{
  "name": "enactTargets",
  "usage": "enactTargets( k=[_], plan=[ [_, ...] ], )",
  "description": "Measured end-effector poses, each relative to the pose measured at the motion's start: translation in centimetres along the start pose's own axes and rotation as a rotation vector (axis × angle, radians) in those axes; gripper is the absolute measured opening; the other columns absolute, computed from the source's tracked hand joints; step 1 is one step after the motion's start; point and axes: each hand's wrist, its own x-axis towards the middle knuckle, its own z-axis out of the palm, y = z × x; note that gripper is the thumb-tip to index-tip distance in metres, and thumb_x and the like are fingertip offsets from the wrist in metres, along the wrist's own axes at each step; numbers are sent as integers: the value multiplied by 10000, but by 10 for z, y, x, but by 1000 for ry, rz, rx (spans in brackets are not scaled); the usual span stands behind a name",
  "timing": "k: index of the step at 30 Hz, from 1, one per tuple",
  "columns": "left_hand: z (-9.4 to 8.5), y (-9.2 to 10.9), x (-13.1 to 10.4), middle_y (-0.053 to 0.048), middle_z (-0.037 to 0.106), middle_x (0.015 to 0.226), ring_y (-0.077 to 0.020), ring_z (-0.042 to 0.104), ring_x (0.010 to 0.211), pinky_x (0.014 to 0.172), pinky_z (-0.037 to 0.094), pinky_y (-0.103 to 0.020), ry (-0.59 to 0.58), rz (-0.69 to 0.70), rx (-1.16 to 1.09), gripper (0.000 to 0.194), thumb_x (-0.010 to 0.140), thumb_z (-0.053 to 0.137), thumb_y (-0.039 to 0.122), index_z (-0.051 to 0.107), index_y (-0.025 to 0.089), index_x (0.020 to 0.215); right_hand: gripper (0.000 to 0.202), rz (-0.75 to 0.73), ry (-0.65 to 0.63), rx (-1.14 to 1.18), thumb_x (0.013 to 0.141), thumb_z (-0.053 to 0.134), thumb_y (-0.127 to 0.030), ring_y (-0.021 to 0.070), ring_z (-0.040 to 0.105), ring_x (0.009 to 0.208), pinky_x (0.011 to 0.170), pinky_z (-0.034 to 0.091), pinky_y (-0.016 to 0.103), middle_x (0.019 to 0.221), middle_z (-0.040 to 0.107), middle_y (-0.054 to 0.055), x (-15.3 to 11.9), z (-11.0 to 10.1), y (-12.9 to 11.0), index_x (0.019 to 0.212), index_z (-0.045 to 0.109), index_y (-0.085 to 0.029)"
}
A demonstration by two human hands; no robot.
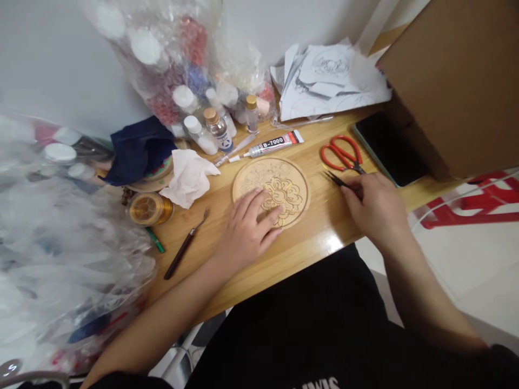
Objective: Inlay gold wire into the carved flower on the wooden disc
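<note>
A round wooden plaque (304, 186) lies on the table, with a pencil-drawn pattern and a flower outlined in gold wire (286, 195). My left hand (248, 224) rests on its lower left part, fingers stretched out and covering some of the pattern. Off to the right, my right hand (377, 208) is closed round black tweezers (337, 180), whose tips point left and stand slightly apart. Just beyond the tweezers are red-handled scissors (343, 153); their blades run down towards my right hand and are partly hidden by it.
Behind the plaque lie a B-7000 glue tube (275, 144) and several small bottles (219, 129). To the left are a crumpled tissue (190, 177), a gold wire spool (149, 209) and a dark-handled tool (184, 248). A phone (391, 148) and cardboard box (454, 86) stand at right.
</note>
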Motion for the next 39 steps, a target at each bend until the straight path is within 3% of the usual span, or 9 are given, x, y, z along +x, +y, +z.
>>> enactTargets(
  k=[4, 7, 12, 16, 22, 25, 28, 35, 39],
  plan=[
    [-1, 0, 0, -201, 513, 1327, -330, 464, 1284, 1018, 443, -505, -18, -5, 11, 306, 912, 575, 304, 638, 145, 1165, 215, 151, 66, 221, 785, 604, -292, 174, 562, 679, 634, 450, 339, 811, 626, 57, -8, -6, 5, 969, 565, -189],
    [0, 0, -1, -189, 505, 1346, -321, 451, 1298, 1032, 430, -502, -18, -12, 4, 306, 915, 570, 301, 629, 155, 1177, 313, 75, 150, 487, 789, 596, -221, 120, 506, 592, 555, 402, 291, 756, 555, -10, -16, -7, 3, 1096, 538, -207],
    [2, -1, -1, -188, 509, 1318, -327, 472, 1269, 999, 460, -522, 11, 1, 0, 310, 909, 581, 310, 623, 155, 1174, 148, 76, 378, 1091, 721, 571, -113, 103, 432, 459, 432, 284, 272, 569, 465, -43, -18, -17, -19, 821, 646, -193],
    [1, -1, 0, -204, 502, 1315, -341, 478, 1260, 1004, 458, -531, 4, 4, -2, 318, 899, 598, 298, 627, 142, 1174, 219, 125, 154, 1428, 660, 559, -167, 144, 490, 483, 416, 318, 286, 561, 570, -8, -22, -29, -36, 831, 688, -211],
    [-2, 0, 1, -213, 515, 1306, -341, 466, 1274, 1008, 452, -540, -28, -8, -18, 321, 910, 578, 316, 629, 129, 1165, 111, 68, 69, 1138, 786, 703, -238, 127, 506, 529, 507, 401, 297, 632, 563, -23, -48, -17, -59, 846, 610, -255],
    [-2, 0, 1, -207, 510, 1321, -338, 457, 1284, 1009, 450, -550, -29, -13, -21, 322, 914, 571, 327, 626, 136, 1168, 257, 67, -4, 997, 915, 523, -466, 137, 476, 513, 493, 405, 305, 590, 504, -10, -52, -6, -66, 788, 585, -252],
    [-1, 0, 1, -200, 509, 1327, -337, 455, 1288, 1006, 452, -549, -26, -19, -20, 325, 921, 560, 337, 622, 145, 1176, 453, 17, -92, 951, 957, 314, -577, 171, 545, 575, 544, 465, 336, 640, 564, 21, -50, -1, -68, 983, 632, -255],
    [-3, 0, 1, -211, 512, 1316, -343, 468, 1276, 1002, 458, -537, -47, -31, -15, 305, 916, 568, 323, 634, 133, 1146, 179, -130, -202, 761, 922, 557, -335, 162, 664, 794, 711, 542, 303, 907, 707, 25, -43, -4, -67, 1030, 676, -256],
    [-2, 0, 1, -207, 517, 1311, -346, 474, 1269, 1000, 458, -535, -43, -32, -11, 334, 910, 579, 324, 620, 140, 1186, 239, -115, -330, 798, 846, 665, -285, 164, 700, 838, 741, 578, 285, 963, 728, 26, -42, -4, -65, 1079, 645, -235]
  ],
)
